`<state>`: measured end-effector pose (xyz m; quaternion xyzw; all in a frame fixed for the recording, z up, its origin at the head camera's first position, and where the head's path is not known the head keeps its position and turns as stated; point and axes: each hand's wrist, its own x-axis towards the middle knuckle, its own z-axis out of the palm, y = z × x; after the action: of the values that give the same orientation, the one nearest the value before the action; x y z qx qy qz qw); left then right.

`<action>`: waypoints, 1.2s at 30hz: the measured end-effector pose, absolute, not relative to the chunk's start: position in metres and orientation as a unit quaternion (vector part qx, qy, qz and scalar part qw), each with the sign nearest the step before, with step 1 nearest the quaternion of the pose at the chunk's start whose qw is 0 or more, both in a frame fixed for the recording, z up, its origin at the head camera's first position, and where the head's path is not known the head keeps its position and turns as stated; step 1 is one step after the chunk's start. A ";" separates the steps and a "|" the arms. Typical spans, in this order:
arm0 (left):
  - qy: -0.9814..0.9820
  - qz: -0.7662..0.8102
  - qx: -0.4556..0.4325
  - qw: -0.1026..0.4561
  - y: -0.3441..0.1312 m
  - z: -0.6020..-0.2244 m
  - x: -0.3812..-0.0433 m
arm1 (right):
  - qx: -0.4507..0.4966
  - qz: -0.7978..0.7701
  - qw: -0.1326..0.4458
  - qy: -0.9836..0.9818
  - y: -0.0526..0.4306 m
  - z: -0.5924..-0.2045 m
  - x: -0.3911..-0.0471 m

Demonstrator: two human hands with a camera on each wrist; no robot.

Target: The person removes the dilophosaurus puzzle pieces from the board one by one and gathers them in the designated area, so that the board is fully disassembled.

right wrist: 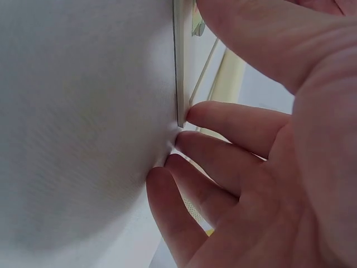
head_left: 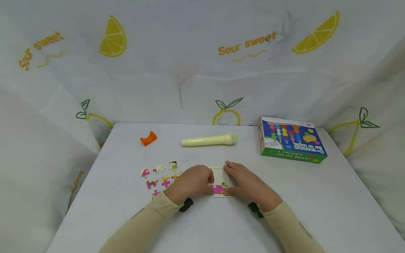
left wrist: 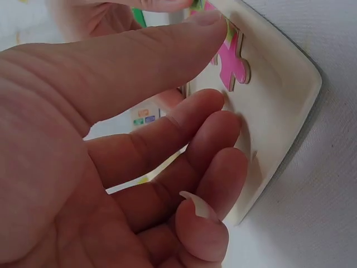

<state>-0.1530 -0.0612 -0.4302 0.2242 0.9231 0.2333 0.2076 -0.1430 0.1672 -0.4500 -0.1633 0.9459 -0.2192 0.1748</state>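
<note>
A pale puzzle tray (head_left: 218, 174) lies flat between the two hands, with joined pink jigsaw pieces (head_left: 217, 189) along its near side. My left hand (head_left: 195, 181) is over the tray's left part. In the left wrist view its thumb (left wrist: 167, 53) touches a pink jigsaw piece (left wrist: 231, 62), while the other fingers bend loosely over the bare tray. On the right, my right hand (head_left: 250, 184) rests against the tray's side. Its index fingertip (right wrist: 201, 111) touches the tray corner, and its thumb lies near the joined pieces, contact partly hidden. The left hand covers some of the tray.
Several loose jigsaw pieces (head_left: 165, 178) lie left of the left hand. Farther back are an orange curved block (head_left: 148, 138) and a pale yellow toy microphone (head_left: 209, 140). A blue and green bead-set box (head_left: 292, 140) stands at the table's back right, before a white curtain (head_left: 177, 91).
</note>
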 end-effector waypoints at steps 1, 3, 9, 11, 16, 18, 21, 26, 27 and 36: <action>0.925 0.229 0.222 0.207 -0.060 -0.430 -0.153 | -0.165 -0.218 0.174 0.946 0.167 -0.450 -0.143; 0.928 0.223 0.220 0.203 -0.059 -0.430 -0.151 | -0.165 -0.214 0.175 0.947 0.166 -0.449 -0.143; 0.929 0.218 0.230 0.193 -0.057 -0.432 -0.148 | -0.162 -0.211 0.182 0.947 0.166 -0.446 -0.143; 0.929 0.217 0.230 0.192 -0.056 -0.433 -0.148 | -0.161 -0.210 0.182 0.947 0.166 -0.446 -0.143; 0.929 0.218 0.225 0.196 -0.054 -0.436 -0.147 | -0.160 -0.210 0.184 0.947 0.166 -0.448 -0.142; 0.929 0.218 0.225 0.195 -0.054 -0.437 -0.147 | -0.161 -0.209 0.182 0.947 0.166 -0.448 -0.142; 0.931 0.215 0.226 0.188 -0.053 -0.438 -0.146 | -0.163 -0.209 0.178 0.948 0.166 -0.449 -0.143; 0.933 0.211 0.229 0.180 -0.053 -0.439 -0.146 | -0.161 -0.204 0.179 0.949 0.165 -0.450 -0.144; 0.933 0.210 0.231 0.177 -0.053 -0.438 -0.145 | -0.160 -0.202 0.179 0.949 0.165 -0.450 -0.144; 0.937 0.193 0.241 0.165 -0.053 -0.439 -0.144 | -0.159 -0.198 0.178 0.951 0.164 -0.449 -0.143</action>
<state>-0.1442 -0.0525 -0.4393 0.2410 0.9367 0.1931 0.1651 -0.1434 0.1638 -0.4495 -0.1592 0.9506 -0.1980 0.1781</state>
